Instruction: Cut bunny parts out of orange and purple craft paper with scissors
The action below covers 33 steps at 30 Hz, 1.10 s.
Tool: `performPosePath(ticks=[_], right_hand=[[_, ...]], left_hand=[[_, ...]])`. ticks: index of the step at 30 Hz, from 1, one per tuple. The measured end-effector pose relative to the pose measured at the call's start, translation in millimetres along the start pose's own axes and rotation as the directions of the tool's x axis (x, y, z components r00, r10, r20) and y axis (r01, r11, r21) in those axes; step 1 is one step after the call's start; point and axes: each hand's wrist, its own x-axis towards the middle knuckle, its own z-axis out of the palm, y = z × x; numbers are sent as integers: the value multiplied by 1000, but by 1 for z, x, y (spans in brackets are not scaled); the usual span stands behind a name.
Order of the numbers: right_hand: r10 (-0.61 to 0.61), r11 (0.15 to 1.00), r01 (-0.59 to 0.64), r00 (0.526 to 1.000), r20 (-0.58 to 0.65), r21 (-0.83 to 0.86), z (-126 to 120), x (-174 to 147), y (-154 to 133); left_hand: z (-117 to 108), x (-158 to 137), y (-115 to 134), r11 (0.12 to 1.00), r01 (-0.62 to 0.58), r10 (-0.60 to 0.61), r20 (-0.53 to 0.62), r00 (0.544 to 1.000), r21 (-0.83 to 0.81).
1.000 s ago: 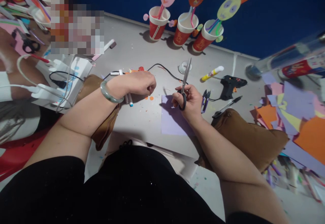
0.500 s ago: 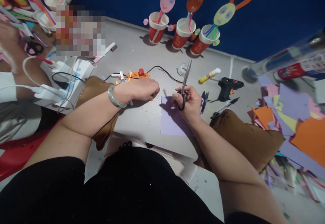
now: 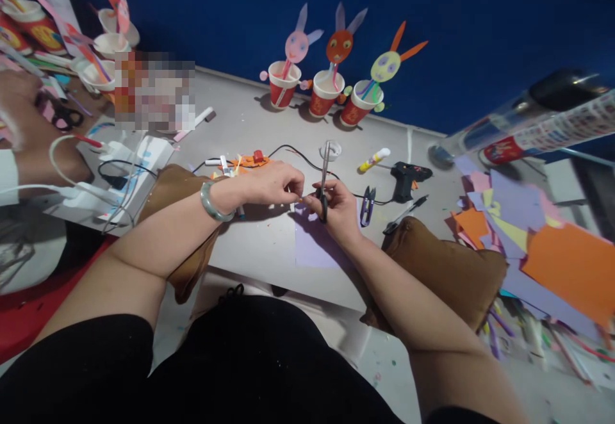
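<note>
Clock centered on the hands: from my end, the right hand [image 3: 339, 209] has a grip on black-handled scissors [image 3: 327, 163], blades aimed at 12. The left hand [image 3: 276, 184] is curled, fingertips right by the other thumb; there's a tiny orange-yellow speck [image 3: 300, 200] there, but I can't tell if it's pinched. A purple paper sheet [image 3: 312, 249] lies flat at 6, partly under the right hand. The pale grey table [image 3: 250, 248] is honestly pretty messy. Three red paper cups [image 3: 321, 105] with paper bunny heads [image 3: 385, 66] run from 11 to 1, dark blue wall [image 3: 230, 14] behind. Black glue gun [image 3: 405, 186] just shy of 3, brown cushion [image 3: 446, 273] at 4, second cushion [image 3: 175, 180] at 9, paper pile [image 3: 567, 264] way out at 3. Power strip [image 3: 154, 156] around 9:30, a co-worker's arm [image 3: 50, 132] beyond it.
</note>
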Motion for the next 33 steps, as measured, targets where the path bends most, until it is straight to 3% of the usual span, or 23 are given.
performPosePath(ticks=[5, 18, 24, 27, 30, 33], right_hand=[[-59, 998, 58, 998, -32, -26, -1, -2, 3], [-123, 992, 121, 991, -45, -42, -3, -3, 2], [-95, 995, 95, 994, -46, -15, -2, -2, -1], [-60, 998, 62, 996, -58, 24, -2, 0, -2], [2, 996, 6, 997, -80, 91, -3, 4, -2], [76, 987, -58, 991, -114, 152, -4, 8, -1]], left_hand=[[10, 2, 3, 993, -15, -1, -137, 991, -116], [14, 2, 5, 978, -9, -27, -168, 985, -209], [16, 3, 7, 958, -10, -44, -181, 982, -288], [12, 4, 10, 937, 38, -122, -222, 967, -347], [7, 5, 14, 901, 151, -272, -258, 927, -406], [2, 5, 18, 847, 245, -367, -185, 912, -472]])
